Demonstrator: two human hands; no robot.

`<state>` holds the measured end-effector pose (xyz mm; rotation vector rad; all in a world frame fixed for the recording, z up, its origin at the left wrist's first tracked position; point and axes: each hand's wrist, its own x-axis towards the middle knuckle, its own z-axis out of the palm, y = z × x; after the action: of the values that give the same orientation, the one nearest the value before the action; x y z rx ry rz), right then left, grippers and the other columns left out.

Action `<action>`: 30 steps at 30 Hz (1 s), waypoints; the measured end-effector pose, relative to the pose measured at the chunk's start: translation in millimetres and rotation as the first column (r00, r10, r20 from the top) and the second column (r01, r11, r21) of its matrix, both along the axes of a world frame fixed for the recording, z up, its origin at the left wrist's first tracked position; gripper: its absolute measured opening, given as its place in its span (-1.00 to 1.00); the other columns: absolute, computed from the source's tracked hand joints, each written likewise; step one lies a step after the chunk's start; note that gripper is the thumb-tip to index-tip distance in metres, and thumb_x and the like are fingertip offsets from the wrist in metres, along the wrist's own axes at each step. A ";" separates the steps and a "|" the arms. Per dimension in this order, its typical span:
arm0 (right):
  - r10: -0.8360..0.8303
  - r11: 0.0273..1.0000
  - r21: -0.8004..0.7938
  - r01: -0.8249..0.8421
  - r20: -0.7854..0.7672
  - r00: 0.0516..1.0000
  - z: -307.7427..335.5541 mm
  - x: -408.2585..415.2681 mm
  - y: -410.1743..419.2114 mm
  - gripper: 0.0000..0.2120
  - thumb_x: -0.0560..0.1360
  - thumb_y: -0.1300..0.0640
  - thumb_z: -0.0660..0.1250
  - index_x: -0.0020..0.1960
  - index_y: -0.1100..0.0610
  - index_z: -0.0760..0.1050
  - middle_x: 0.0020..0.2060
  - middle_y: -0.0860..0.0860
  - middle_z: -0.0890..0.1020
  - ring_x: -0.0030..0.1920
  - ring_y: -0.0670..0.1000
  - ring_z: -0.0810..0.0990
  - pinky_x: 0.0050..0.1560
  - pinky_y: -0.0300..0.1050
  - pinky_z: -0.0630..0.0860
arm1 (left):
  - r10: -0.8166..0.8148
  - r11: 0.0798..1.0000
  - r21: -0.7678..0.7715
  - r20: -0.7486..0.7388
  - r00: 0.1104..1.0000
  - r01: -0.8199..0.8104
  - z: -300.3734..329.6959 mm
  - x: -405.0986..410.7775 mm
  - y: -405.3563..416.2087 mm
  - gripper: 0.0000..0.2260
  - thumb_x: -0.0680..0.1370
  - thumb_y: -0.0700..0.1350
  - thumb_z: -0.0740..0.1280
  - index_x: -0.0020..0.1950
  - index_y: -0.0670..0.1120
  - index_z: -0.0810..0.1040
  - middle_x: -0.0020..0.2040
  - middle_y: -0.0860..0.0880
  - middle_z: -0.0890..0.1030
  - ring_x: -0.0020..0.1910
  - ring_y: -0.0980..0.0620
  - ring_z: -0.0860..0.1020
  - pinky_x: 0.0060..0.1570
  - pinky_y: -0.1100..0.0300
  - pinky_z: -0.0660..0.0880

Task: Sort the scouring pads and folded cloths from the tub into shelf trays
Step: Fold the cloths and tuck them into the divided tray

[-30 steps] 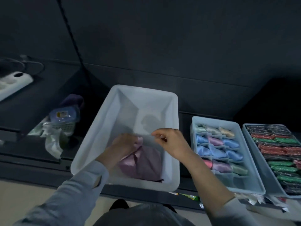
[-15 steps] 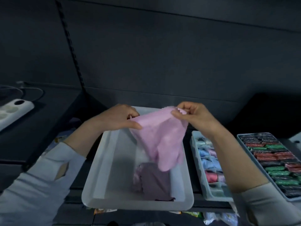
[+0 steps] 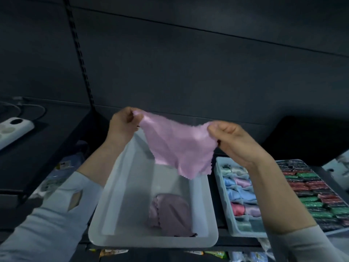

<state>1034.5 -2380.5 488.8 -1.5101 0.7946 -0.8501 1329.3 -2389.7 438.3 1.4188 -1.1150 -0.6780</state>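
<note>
Dark shelving panels (image 3: 188, 63) fill the background, with one slotted upright rail (image 3: 81, 59) running down toward the left hand.

From the head camera, two hands are raised side by side above a white tub (image 3: 120, 214). The left hand (image 3: 123, 127) pinches one top corner of a pink cloth (image 3: 179, 148) between thumb and curled fingers; the right hand (image 3: 234, 142) pinches the opposite top corner in the same way. The one cloth hangs spread between them, sagging in the middle, its lower edge dangling over the far part of the tub without touching it. Both forearms wear pale grey sleeves (image 3: 47, 224).

Below the hands, the tub holds one more cloth, a mauve cloth (image 3: 170, 214), lying crumpled on the floor of the tub toward its near right corner.

Below the right hand and just beside the tub stands a divided tray (image 3: 222, 195) holding folded cloths in compartments: blue, pink, lilac, pale green and one deep pink bundle; the wrist hides part of it, so an exact count cannot be told. Farther out beyond the right forearm sits a second tray (image 3: 321, 201) packed with rows of green, red and dark scouring pads, too many and too blurred to count.

Well out past the left hand, one white power strip (image 3: 13, 129) lies on a dark shelf with a cable behind it. Some wrapped packets (image 3: 62, 167) lie in shadow under the left forearm.
</note>
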 end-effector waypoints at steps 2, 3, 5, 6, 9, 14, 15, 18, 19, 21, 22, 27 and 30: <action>0.208 0.978 0.014 -0.207 -0.064 0.976 5.6 7.2 12.5 -0.84 0.56 0.18 0.29 0.04 0.17 0.62 -0.16 -0.01 0.66 -0.14 -0.08 0.58 -0.08 -0.24 0.49 | -0.107 0.994 -0.036 -0.133 0.985 0.103 0.9 -16.1 4.8 -0.82 0.64 -0.26 0.22 -0.07 -0.07 0.56 -0.22 0.04 0.66 -0.25 0.15 0.59 -0.21 0.31 0.52; 0.268 0.963 0.008 -0.269 -0.109 0.957 7.9 11.3 15.9 -0.86 0.56 0.19 0.29 0.04 0.13 0.61 -0.21 -0.06 0.63 -0.19 -0.12 0.53 -0.10 -0.29 0.45 | -0.177 0.984 -0.056 -0.196 0.964 0.170 3.6 -24.6 8.4 -0.80 0.64 -0.28 0.20 -0.08 -0.07 0.56 -0.23 0.07 0.68 -0.24 0.16 0.62 -0.19 0.32 0.53; 0.264 0.962 -0.018 -0.271 -0.172 0.949 7.8 20.2 16.3 -0.92 0.54 0.19 0.34 0.00 0.07 0.59 -0.32 -0.04 0.55 -0.25 -0.08 0.43 -0.08 -0.24 0.38 | -0.306 0.952 -0.071 -0.253 0.918 0.297 12.3 -40.6 17.6 -0.80 0.61 -0.33 0.22 -0.07 -0.09 0.57 -0.20 0.07 0.69 -0.18 0.17 0.64 -0.11 0.33 0.55; 0.201 0.977 -0.040 -0.210 -0.173 0.964 7.4 25.0 14.7 -0.94 0.53 0.19 0.38 -0.03 0.06 0.59 -0.33 0.04 0.53 -0.25 -0.01 0.41 -0.05 -0.17 0.37 | -0.366 0.930 -0.064 -0.251 0.896 0.362 16.5 -46.8 20.8 -0.81 0.59 -0.35 0.24 -0.06 -0.11 0.58 -0.16 0.05 0.68 -0.15 0.16 0.63 -0.07 0.32 0.55; -0.041 0.993 -0.112 0.035 -0.053 0.998 3.5 36.8 11.2 -0.94 0.46 0.26 0.46 -0.13 0.13 0.60 -0.26 0.20 0.56 -0.19 0.08 0.43 -0.03 -0.05 0.39 | -0.522 0.852 -0.084 -0.215 0.825 0.517 27.5 -61.4 30.5 -0.84 0.54 -0.37 0.28 -0.02 -0.15 0.58 -0.06 -0.03 0.63 -0.10 0.10 0.60 0.00 0.27 0.53; -0.215 0.959 -0.175 0.221 0.050 0.975 -4.4 44.8 8.9 -0.90 0.44 0.30 0.47 -0.15 0.13 0.61 -0.24 0.08 0.63 -0.20 0.01 0.54 -0.09 -0.12 0.47 | -0.554 0.831 -0.159 -0.149 0.819 0.533 33.0 -77.2 37.1 -0.81 0.53 -0.34 0.35 0.01 -0.06 0.56 -0.06 0.05 0.63 -0.07 0.18 0.60 -0.05 0.32 0.50; -0.228 0.955 -0.179 0.235 0.058 0.972 -5.5 45.1 9.1 -0.89 0.44 0.30 0.47 -0.14 0.13 0.61 -0.25 0.05 0.64 -0.20 -0.03 0.55 -0.10 -0.15 0.48 | -0.547 0.835 -0.162 -0.136 0.826 0.526 31.7 -78.7 36.3 -0.79 0.55 -0.34 0.33 0.04 -0.04 0.55 -0.01 0.04 0.62 -0.04 0.18 0.60 -0.03 0.31 0.49; -0.180 0.966 -0.184 0.183 0.031 0.983 -6.9 42.3 8.9 -0.79 0.45 0.32 0.46 0.02 0.08 0.62 -0.26 0.01 0.63 -0.19 -0.04 0.57 -0.06 -0.15 0.50 | -0.546 0.837 -0.137 -0.156 0.823 0.529 29.0 -78.7 36.3 -0.69 0.55 -0.30 0.35 0.20 0.03 0.48 0.08 0.02 0.57 -0.08 0.13 0.60 -0.04 0.26 0.52; -0.136 0.973 -0.189 0.133 -0.003 0.991 -7.4 39.9 7.9 -0.71 0.45 0.31 0.45 0.11 0.04 0.62 -0.25 0.03 0.61 -0.18 -0.02 0.55 -0.04 -0.16 0.51 | -0.560 0.828 -0.126 -0.159 0.813 0.546 28.3 -78.4 36.5 -0.64 0.56 -0.30 0.34 0.25 0.06 0.45 0.09 0.02 0.57 -0.09 0.11 0.61 -0.05 0.24 0.53; -0.048 0.978 -0.209 0.028 -0.089 0.995 -6.6 37.1 6.5 -0.65 0.47 0.28 0.45 0.19 -0.03 0.62 -0.20 0.03 0.60 -0.13 0.02 0.53 0.06 -0.11 0.52 | -0.589 0.808 -0.104 -0.107 0.801 0.580 27.4 -77.3 37.1 -0.55 0.57 -0.32 0.32 0.31 0.13 0.40 0.15 0.01 0.56 -0.01 0.09 0.62 0.00 0.24 0.54; -0.022 0.975 -0.224 -0.006 -0.123 0.992 -6.0 37.0 6.6 -0.69 0.48 0.26 0.44 0.16 -0.02 0.63 -0.16 0.02 0.62 -0.10 0.04 0.53 0.11 -0.07 0.51 | -0.601 0.799 -0.093 -0.087 0.794 0.594 26.7 -76.0 37.3 -0.52 0.56 -0.33 0.32 0.33 0.15 0.38 0.19 -0.01 0.55 0.06 0.10 0.61 0.03 0.24 0.53; -0.078 0.962 -0.271 0.024 -0.191 0.979 -4.9 37.7 5.4 -0.96 0.48 0.24 0.46 -0.10 0.14 0.61 -0.23 0.01 0.61 -0.19 -0.01 0.52 -0.09 -0.12 0.49 | -0.638 0.770 -0.041 -0.060 0.768 0.637 24.0 -72.4 38.7 -0.53 0.54 -0.28 0.37 0.38 0.07 0.40 0.23 -0.05 0.57 0.16 0.04 0.61 0.06 0.25 0.51; -0.185 0.958 -0.251 0.140 -0.165 0.969 -9.0 34.7 2.6 -0.92 0.47 0.22 0.46 -0.15 0.08 0.60 -0.16 -0.06 0.62 -0.14 -0.05 0.58 -0.07 -0.13 0.55 | -0.519 0.852 -0.051 -0.206 0.830 0.520 18.7 -69.0 40.1 -0.80 0.62 0.02 0.27 0.19 0.09 0.61 0.16 0.01 0.65 0.22 -0.01 0.59 0.18 0.18 0.48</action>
<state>1069.2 -2377.9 479.8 -1.7741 0.9939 -0.9623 1260.3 -2349.6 457.0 1.0098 -1.3375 -1.1950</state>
